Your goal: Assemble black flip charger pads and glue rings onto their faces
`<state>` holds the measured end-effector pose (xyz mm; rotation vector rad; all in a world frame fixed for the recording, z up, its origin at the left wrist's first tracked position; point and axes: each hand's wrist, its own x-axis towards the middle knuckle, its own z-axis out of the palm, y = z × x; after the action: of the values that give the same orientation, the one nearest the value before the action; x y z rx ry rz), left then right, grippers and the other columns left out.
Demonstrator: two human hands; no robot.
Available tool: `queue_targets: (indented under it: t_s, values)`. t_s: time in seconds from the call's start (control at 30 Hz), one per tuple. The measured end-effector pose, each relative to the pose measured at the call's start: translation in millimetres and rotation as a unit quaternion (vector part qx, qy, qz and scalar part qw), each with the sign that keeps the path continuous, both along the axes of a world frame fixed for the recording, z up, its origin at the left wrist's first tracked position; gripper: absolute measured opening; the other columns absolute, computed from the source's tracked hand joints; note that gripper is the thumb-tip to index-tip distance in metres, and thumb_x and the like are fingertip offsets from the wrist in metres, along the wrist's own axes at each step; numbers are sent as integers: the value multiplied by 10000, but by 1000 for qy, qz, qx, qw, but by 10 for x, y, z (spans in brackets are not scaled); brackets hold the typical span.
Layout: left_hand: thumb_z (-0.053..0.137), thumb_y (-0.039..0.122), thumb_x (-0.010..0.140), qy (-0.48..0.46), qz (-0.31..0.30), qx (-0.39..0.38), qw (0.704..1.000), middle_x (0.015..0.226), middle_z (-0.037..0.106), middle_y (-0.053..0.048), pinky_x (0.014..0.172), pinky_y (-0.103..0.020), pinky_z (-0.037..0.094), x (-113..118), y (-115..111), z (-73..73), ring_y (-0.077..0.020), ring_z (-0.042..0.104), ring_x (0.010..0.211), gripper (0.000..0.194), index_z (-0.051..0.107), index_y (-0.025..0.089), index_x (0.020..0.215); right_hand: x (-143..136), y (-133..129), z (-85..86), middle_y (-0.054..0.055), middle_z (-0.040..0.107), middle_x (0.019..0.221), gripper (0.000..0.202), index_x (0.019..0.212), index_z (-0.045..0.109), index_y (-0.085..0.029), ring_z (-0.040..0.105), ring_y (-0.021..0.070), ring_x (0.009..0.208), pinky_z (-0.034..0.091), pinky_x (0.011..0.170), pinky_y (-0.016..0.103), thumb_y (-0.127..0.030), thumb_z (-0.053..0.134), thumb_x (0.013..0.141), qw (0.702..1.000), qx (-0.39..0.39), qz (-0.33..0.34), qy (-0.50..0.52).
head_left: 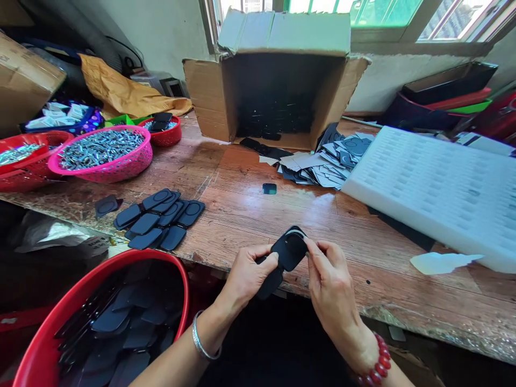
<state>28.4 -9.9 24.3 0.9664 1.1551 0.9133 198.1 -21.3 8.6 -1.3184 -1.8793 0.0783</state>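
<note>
My left hand (250,270) is closed around a black folding charger pad (288,255), thumb on top. The pad is unfolded, its lower panel hanging down, held above the table's front edge. On the upper panel lies a round black area with a pale curved strip (296,233) along its top. My right hand (331,275) pinches at the right end of this strip, its fingertips against the panel; what exactly lies between them is partly hidden. To the left, several similar black folding pads (161,217) lie piled on the table.
A red tub (186,290) of black panels stands front left. Behind are a pink basket (121,171) of metal parts and red baskets. An open carton (207,99) stands at the back, beside a heap of grey cards (318,166). A white foam tray (435,183) lies right.
</note>
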Motion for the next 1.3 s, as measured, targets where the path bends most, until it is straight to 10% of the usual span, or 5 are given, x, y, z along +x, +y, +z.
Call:
queue_targets:
  t_s: [0.3,0.53,1.0,1.3]
  values:
    - [688,461,734,-23,0,-9,1000,633,661,-29,524,-215,432,20,-12,1,-114,545,538,376,790,127,873,21,131,83,99,632,936,354,1322,557,-127,635,215,830,552,745,371,-177,478,981,998,15,-50,36]
    - [696,462,742,-17,3,-22,1000,663,687,-39,528,-220,445,15,-13,-7,-130,587,547,364,789,134,868,54,164,156,28,665,792,79,904,628,-183,637,159,689,518,637,286,-225,571,938,991,-59,-54,104]
    - [713,493,747,-27,-11,-15,999,668,689,-45,539,-223,478,-3,-11,-47,-147,620,579,366,755,130,773,82,272,224,18,569,751,158,753,582,-190,502,119,557,431,511,280,-306,563,860,974,-159,-61,150]
    - [714,484,753,-36,-31,-16,999,660,685,-49,558,-238,474,-27,1,-27,-138,587,566,391,786,131,905,144,360,212,-9,599,742,375,1055,534,-192,555,131,583,472,504,261,-401,681,779,895,-273,16,353]
